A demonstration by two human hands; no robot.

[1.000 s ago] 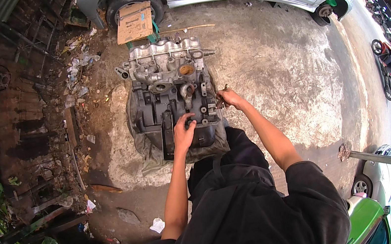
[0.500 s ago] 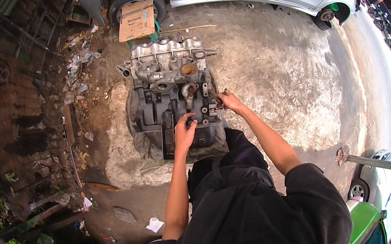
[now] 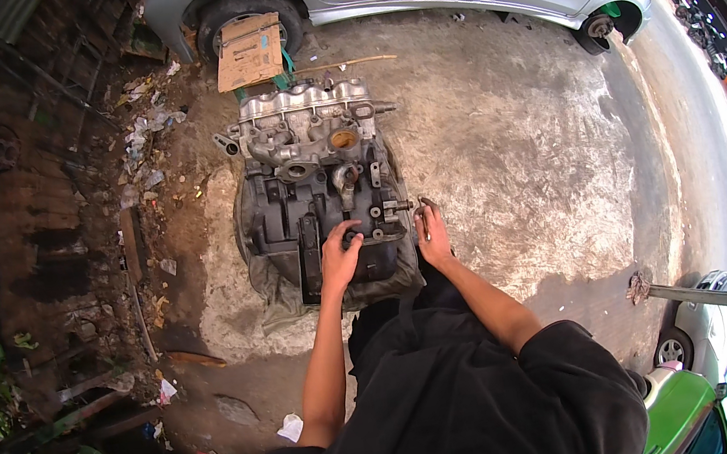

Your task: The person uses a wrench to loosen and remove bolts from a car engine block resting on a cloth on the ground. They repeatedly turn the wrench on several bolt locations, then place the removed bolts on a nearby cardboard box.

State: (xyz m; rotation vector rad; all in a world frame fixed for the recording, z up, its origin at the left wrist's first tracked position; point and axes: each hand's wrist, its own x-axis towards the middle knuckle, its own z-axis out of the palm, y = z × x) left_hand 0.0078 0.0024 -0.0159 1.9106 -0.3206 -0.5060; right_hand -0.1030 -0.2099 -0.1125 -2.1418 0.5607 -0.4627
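While the engine [image 3: 287, 210] sits on a cloth [image 3: 279, 308] left of frame centre, the left hand [image 3: 342, 256] rests on its lower part, grip curled, whether around anything I cannot tell. The right hand [image 3: 432, 234], just beside the engine's right edge near frame centre, has its grip pinching a slim dark piece [image 3: 424, 218], details too small to tell.

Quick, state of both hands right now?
Left hand: fingers half-curled over the engine; whether it holds anything can't be told.
Right hand: fingers curled beside the engine; its grip can't be told.
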